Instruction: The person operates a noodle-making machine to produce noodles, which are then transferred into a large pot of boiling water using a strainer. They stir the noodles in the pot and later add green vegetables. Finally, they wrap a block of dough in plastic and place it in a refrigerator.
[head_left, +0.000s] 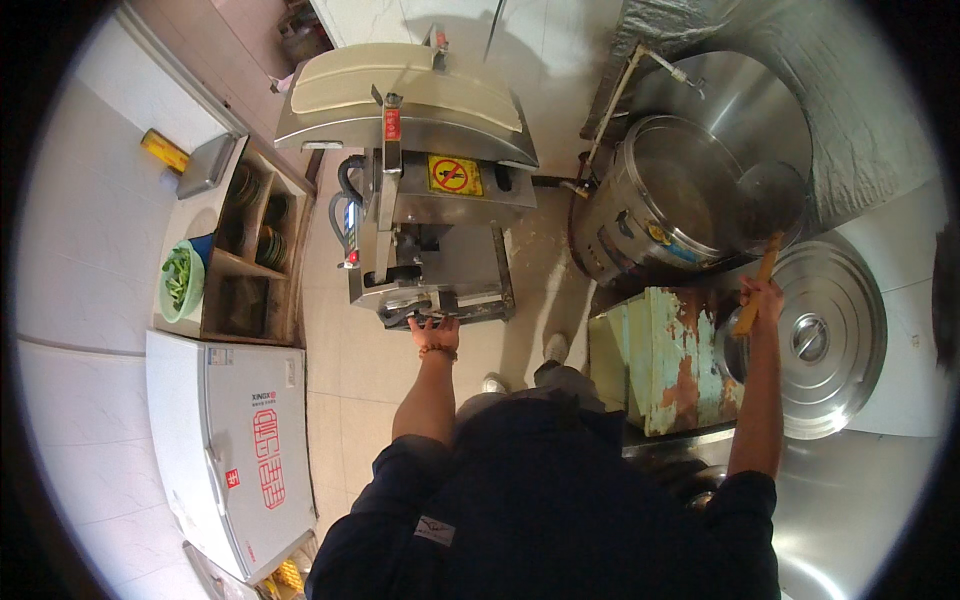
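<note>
My right hand (762, 298) grips the wooden handle (765, 277) of a large round strainer or ladle (771, 196). Its dark head is held over the right rim of a tall stainless steel cooking vat (675, 180), which has murky contents. With fingers apart, my left hand (435, 334) touches the lower front edge of a metal dough-sheeting machine (450, 247), beside a dark cable; a beaded bracelet circles that wrist. Pale dough (405, 86) lies in a wide sheet across the machine's curved top tray.
A large round steel lid (832, 337) leans at the right, near a peeling green cabinet (675, 367). Along the left stand a white chest freezer (240, 450) and a shelf unit (247, 262) with stacked bowls. A basin of greens (180, 281) sits on it. A tap (686, 79) overhangs the vat.
</note>
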